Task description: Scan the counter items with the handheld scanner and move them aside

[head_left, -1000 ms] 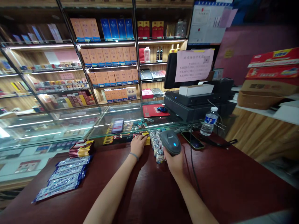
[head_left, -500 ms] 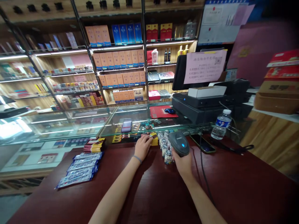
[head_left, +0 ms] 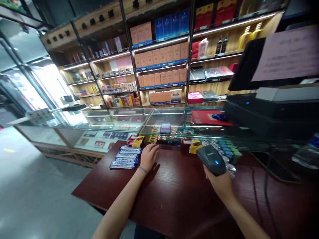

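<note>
My right hand grips a black barcode scanner with a blue light on top, held just above the dark red wooden table. Right behind the scanner stand several small bottles with coloured caps. My left hand rests palm down on the table, fingers apart, holding nothing. It lies between a pile of blue-and-white packets on its left and stacks of red and yellow flat packs further right. Another red and yellow stack sits behind the blue packets.
A glass display counter runs behind the table, with a phone and a red mat with a mouse on it. A black till and monitor stand at the right. Shelves of boxed goods fill the back wall. The scanner's cable trails over the table's right side.
The view has swung left, bringing floor and the shop entrance into sight. My left hand has come off the yellow packs and moved left onto bare table. The scanner stays in my right hand.
</note>
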### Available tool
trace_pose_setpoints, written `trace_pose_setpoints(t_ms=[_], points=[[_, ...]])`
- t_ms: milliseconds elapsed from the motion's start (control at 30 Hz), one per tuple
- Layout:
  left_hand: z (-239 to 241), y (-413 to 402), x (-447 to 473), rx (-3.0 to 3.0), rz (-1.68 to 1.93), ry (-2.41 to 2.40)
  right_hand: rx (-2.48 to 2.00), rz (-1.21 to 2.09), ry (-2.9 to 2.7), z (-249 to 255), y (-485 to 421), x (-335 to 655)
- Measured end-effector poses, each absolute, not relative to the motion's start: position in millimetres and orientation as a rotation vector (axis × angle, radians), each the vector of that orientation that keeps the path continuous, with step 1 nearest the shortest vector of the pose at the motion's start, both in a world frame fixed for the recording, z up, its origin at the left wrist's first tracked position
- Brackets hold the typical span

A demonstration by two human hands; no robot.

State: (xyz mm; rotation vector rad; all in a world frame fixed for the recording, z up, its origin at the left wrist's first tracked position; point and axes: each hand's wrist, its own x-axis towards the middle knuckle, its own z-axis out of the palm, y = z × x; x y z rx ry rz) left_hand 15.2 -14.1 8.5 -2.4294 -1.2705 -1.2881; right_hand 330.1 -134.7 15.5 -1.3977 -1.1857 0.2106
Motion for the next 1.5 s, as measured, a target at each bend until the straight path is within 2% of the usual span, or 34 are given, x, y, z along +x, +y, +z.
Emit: trace_pose_setpoints(t_ms=[167, 433, 833, 1100, 1200, 1300, 1500], points=[[3, -13, -41, -2.316, -1.265, -1.344, -1.408, 0.327, -1.251, -2, -129, 312], [5, 6, -92, -2.274, -1.133, -1.514, -1.451, 0.314, -1.349, -16, -120, 303], [13, 62, -88, -2.326, -0.583, -1.642, -1.402, 0.195, -1.426, -26, -113, 308], [15, 51, -81, -2.272, -0.669, -1.567, -1.341, 0.146, -1.571, -5, -114, 307], [17, 42, -78, -2.272, -0.799, -1.535, -1.366, 0.115, -1.565, 3, -117, 304], [19, 29, -68, -2.257, -1.116, -1.559, -1.378, 0.127, -1.565, 7, -117, 306], [23, 8, -19, -1.994, -2.209, -1.623, -1.369, 0.179, -1.630, 7, -109, 319]])
